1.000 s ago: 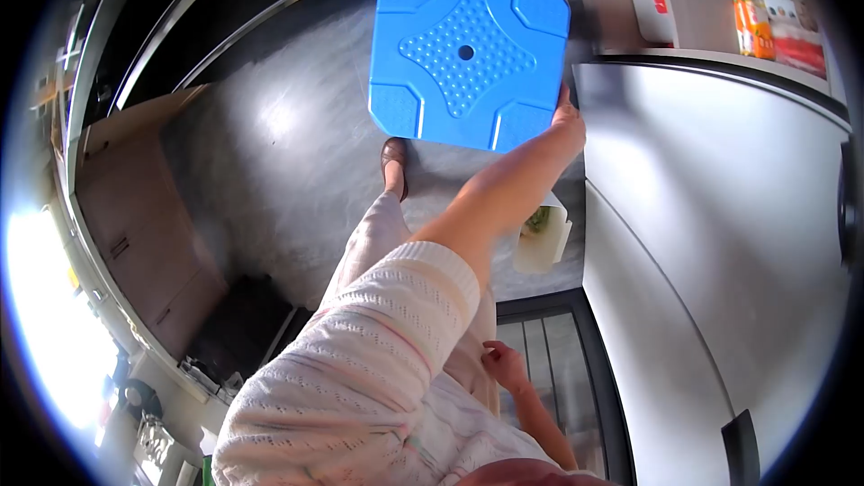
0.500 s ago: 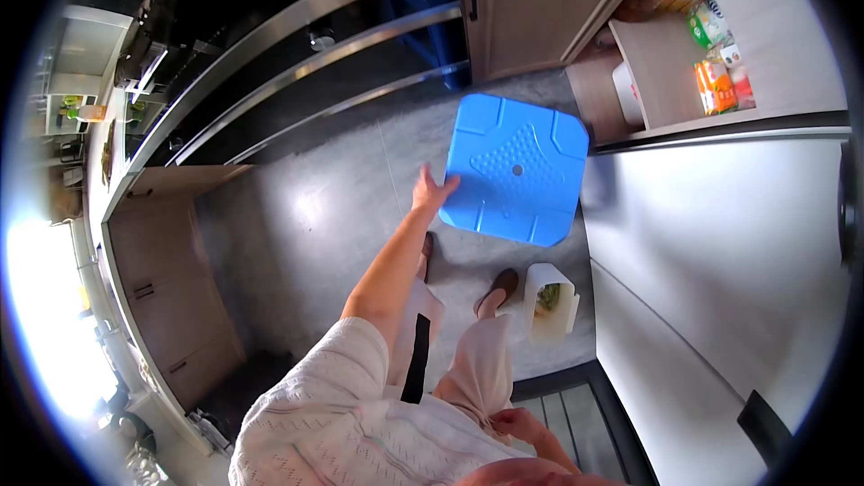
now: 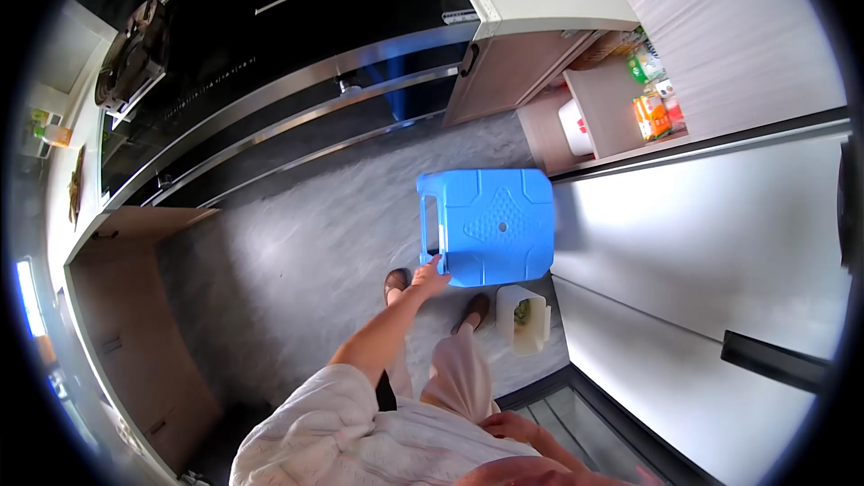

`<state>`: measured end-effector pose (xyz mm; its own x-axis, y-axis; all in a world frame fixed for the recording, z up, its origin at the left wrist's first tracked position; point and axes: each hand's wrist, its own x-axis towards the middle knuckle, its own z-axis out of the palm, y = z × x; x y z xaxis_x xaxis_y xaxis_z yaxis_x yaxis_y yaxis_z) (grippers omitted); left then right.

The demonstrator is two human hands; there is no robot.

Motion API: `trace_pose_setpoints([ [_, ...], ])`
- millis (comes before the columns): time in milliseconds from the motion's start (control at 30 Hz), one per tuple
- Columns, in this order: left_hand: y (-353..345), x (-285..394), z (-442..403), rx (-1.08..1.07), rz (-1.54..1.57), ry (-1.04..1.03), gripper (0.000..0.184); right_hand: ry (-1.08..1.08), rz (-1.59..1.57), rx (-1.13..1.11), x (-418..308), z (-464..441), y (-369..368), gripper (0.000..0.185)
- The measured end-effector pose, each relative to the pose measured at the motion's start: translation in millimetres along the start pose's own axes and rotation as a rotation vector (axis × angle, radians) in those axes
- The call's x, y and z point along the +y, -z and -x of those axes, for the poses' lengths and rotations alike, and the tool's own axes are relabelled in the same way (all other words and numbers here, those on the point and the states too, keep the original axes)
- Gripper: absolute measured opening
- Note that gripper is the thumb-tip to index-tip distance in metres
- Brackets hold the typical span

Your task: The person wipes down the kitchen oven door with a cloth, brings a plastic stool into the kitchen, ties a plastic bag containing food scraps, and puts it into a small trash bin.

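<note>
A blue plastic step stool (image 3: 502, 227) with a dotted, grooved top and a small centre hole is in the middle of the view. Its top faces me, and its open-framed side shows at the left. My left hand (image 3: 430, 279) is closed on its near left corner. Whether the stool's feet touch the floor I cannot tell. My right hand (image 3: 508, 425) is low against my light trousers (image 3: 461, 376), its fingers curled and partly hidden. Close to the stool's near side stands a white bin (image 3: 522, 335) with green scraps inside.
Ahead are a black oven front (image 3: 306, 112) and hob (image 3: 333, 0). An open cabinet (image 3: 612, 112) with food packets is at the upper right. A white fridge (image 3: 684, 243) flanks the stool's right. Grey floor (image 3: 288, 270) stretches left.
My left hand has brought the stool closer to my feet and turned it, so its open side now shows. The camera view has shifted, showing more of the hob. My right hand stays by my trousers.
</note>
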<state>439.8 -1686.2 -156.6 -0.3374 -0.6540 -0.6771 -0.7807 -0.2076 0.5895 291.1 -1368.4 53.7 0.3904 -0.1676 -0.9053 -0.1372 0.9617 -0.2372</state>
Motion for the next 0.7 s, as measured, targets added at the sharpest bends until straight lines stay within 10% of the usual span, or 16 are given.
trace_pose_setpoints([
  [300,327,161,56,1.068,-0.360,-1.070,0.035,-0.009,-0.154,0.076,-51,0,-17,0.032],
  [500,407,180,35,0.897,-0.937,-0.671,0.071,0.368,-0.394,0.581,-108,89,24,0.031],
  [700,408,178,41,0.831,-0.855,-0.588,0.075,0.590,-0.234,1.225,-184,190,59,0.033],
])
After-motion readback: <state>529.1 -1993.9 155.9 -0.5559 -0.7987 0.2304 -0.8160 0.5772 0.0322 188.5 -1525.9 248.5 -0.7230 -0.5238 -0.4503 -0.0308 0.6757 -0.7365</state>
